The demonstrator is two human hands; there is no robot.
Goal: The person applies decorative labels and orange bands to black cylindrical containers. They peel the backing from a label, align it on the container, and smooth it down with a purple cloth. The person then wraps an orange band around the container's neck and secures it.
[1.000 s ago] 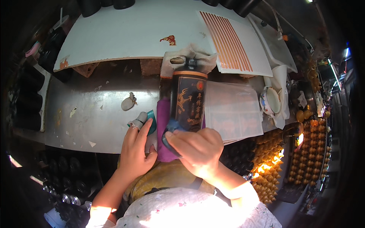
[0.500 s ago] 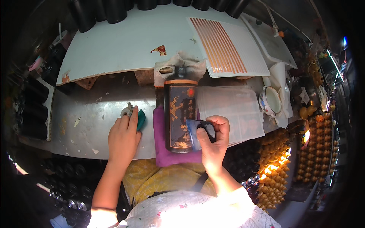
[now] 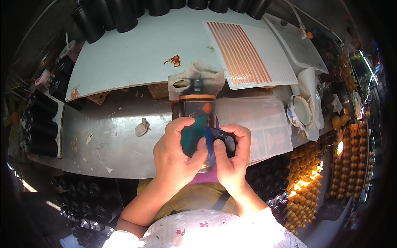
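Hands side by side on dark bottle (image 3: pixel 199 110) — left hand (image 3: pixel 175 155) fingers around teal pad (image 3: pixel 191 135), right hand (image 3: pixel 231 159) fingers around black scraper (image 3: pixel 221 140)

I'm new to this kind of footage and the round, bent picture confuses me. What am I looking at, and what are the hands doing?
The picture comes from a wide fisheye camera worn on a person's head, looking down, so straight edges curve. The two bare hands are that person's own. A dark bottle with an orange band lies on the metal bench. The left hand presses a teal piece onto it; the right hand holds a small black tool against it. Behind lie a white board, a striped orange sheet and a rag. Black tubes stand at the left.
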